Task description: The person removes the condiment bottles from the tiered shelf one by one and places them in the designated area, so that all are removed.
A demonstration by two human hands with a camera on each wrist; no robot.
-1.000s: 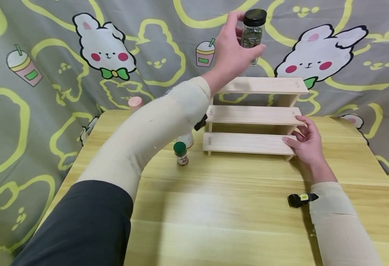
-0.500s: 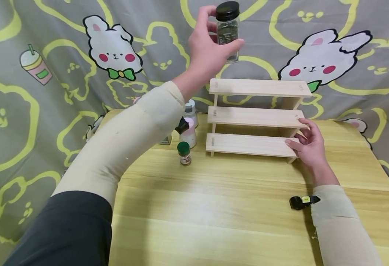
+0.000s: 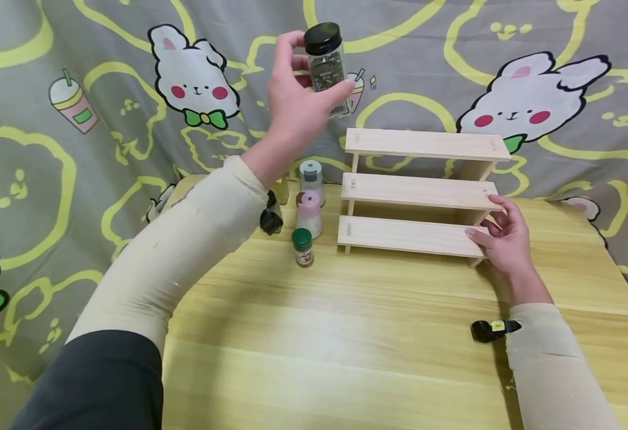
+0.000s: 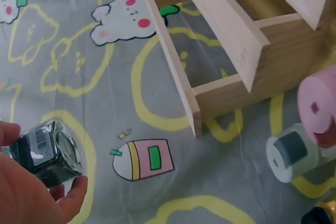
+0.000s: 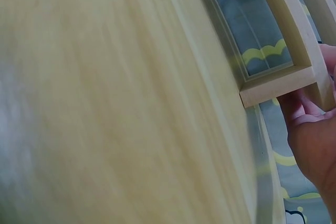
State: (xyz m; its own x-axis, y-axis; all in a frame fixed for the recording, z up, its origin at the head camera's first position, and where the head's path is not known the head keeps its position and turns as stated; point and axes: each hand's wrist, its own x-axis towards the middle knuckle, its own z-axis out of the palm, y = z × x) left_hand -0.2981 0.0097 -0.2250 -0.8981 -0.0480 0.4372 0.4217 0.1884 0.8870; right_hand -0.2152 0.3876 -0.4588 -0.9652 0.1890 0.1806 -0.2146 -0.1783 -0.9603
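Observation:
High above the table, my left hand (image 3: 295,98) holds a clear glass spice jar (image 3: 327,68) with a black lid and dried green herbs inside. The jar tilts slightly, left of the shelf's top tier. In the left wrist view its base and barcode label (image 4: 42,142) face the camera. A three-tier pale wooden shelf rack (image 3: 416,191) stands on the table. My right hand (image 3: 507,242) grips the rack's right end, thumb on the lowest board and fingers at the middle one. In the right wrist view, the rack's frame (image 5: 283,83) partly hides those fingers.
Left of the rack stand a small green-capped bottle (image 3: 304,254), a pink-topped container (image 3: 309,218) and a grey-topped one (image 3: 311,179). My left forearm covers part of the table (image 3: 319,340) there. A patterned curtain (image 3: 400,71) hangs close behind the rack.
My left hand has carried the spice jar leftward, away from above the rack, and it is lower than half a second ago. My right hand keeps its grip on the rack.

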